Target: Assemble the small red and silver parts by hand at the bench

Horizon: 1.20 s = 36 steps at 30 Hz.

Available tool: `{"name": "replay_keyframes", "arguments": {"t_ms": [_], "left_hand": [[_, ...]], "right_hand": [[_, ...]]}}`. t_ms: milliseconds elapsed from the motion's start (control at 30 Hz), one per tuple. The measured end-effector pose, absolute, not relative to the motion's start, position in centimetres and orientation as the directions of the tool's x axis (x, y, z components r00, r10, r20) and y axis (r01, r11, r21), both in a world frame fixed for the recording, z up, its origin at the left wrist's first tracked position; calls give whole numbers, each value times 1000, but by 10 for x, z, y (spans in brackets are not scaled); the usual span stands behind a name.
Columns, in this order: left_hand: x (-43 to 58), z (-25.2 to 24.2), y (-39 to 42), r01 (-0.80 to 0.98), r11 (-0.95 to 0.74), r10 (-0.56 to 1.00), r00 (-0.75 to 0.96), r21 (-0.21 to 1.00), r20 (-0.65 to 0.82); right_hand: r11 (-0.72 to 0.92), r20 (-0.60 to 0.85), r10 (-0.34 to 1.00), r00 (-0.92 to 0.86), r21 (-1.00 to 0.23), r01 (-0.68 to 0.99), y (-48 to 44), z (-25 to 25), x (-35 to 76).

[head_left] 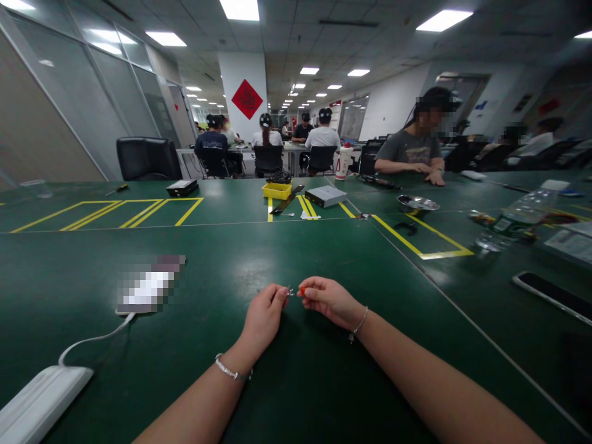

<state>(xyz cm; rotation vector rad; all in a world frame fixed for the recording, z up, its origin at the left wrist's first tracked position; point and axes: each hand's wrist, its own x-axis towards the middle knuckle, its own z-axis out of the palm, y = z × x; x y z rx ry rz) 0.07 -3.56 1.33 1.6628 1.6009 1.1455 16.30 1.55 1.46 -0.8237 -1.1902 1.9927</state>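
Observation:
Just above the green table (222, 259), my two hands meet fingertip to fingertip with a narrow gap between them. My left hand (266, 308) pinches a small silvery metal piece (290, 291), mostly covered by the thumb and forefinger; its kind is too small to make out. Between the thumb and fingers of my right hand (330, 300) is a small orange-red piece (302, 290), whose tip points toward the metal one. Whether the two pieces touch, I cannot tell for sure; they look slightly apart.
At left, a phone (150, 287) is cabled to a white power bank (46, 401). Farther back stand a yellow bin (277, 190), a grey box (326, 196) and a metal bowl (417, 203). On the right are a plastic bottle (513, 219) and another phone (555, 296). A person (414, 145) sits across.

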Motion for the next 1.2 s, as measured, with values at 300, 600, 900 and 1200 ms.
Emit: {"name": "replay_keyframes", "arguments": {"t_ms": [300,600,900,1200], "left_hand": [[4,13,-33,453,-101,985,-77,886,151],[4,14,-34,523,-148,976,-57,839,208],[7,17,-38,627,-194,958,-46,754,284],[7,18,-40,684,-169,950,-79,709,302]], "right_hand": [[-361,-155,798,-583,-897,-254,16,14,165],[-305,-169,852,-495,-929,-209,12,13,158],[-124,-91,920,-380,-990,-63,5,13,151],[-98,-97,949,-298,-995,14,0,16,146]]}}
